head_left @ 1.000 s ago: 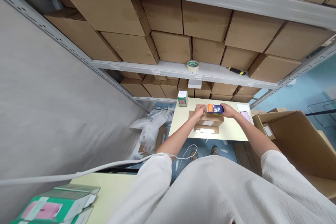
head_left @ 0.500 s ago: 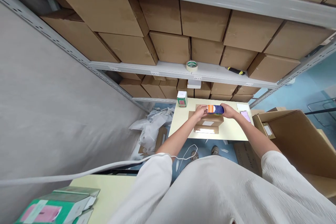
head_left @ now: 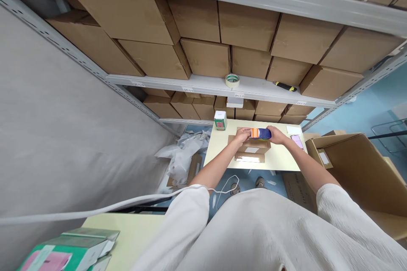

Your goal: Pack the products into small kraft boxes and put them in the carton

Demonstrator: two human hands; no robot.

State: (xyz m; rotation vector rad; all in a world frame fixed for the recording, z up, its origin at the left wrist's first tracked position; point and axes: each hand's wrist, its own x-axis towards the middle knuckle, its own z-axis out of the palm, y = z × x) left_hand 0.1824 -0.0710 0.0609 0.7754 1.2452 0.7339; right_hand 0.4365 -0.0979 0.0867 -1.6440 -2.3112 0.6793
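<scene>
A small blue and orange package [head_left: 261, 134] is held level between my two hands, above an open cardboard box [head_left: 257, 148] on the pale yellow table [head_left: 284, 159]. My left hand [head_left: 243, 134] has its fingers closed on the package's orange end. At the dark blue end, my right hand [head_left: 276, 134] grips it. The box has a white label on its near side, and a flap lies toward the table's front edge. What is inside the box is hidden by the package and hands.
A green and white box [head_left: 220, 120] stands at the table's back left; a phone [head_left: 297, 142] lies at the right. Tape [head_left: 232, 80] and a yellow-black cutter [head_left: 285, 87] rest on the shelf [head_left: 254, 90]. A large open carton [head_left: 362, 165] is on the right, a white cable [head_left: 133, 201] on the left.
</scene>
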